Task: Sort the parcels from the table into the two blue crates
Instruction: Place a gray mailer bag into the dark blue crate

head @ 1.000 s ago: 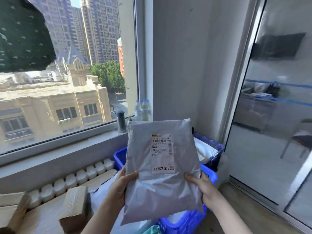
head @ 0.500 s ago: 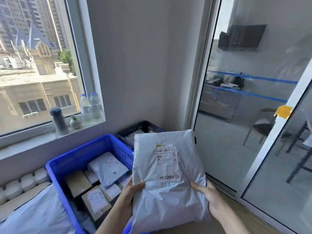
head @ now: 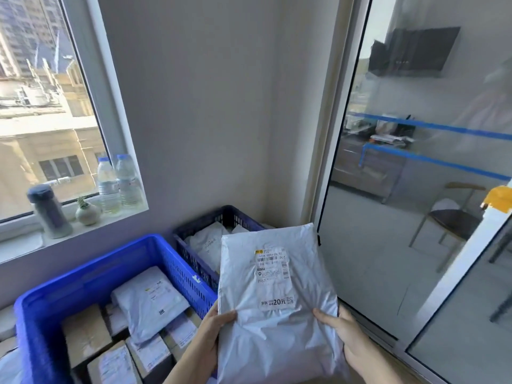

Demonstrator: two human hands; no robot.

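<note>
Where the parcel is: the grey parcel [head: 277,300] is held up in the middle, close to the camera, with its label facing us.
Left hand [head: 210,336]: grips the parcel's lower left edge, thumb on the front, other fingers hidden behind.
Right hand [head: 340,331]: grips the lower right edge the same way.
Near crate [head: 83,275]: bright blue, on the left, holding brown boxes [head: 86,333] and a white bag [head: 149,303].
Far crate [head: 221,214]: dark blue, in the corner, partly behind the parcel, with white bags inside.
Window sill [head: 25,242]: two water bottles [head: 116,184], a dark flask [head: 50,212] and a small vase [head: 87,213], far left.
Glass door [head: 415,245]: on the right.
</note>
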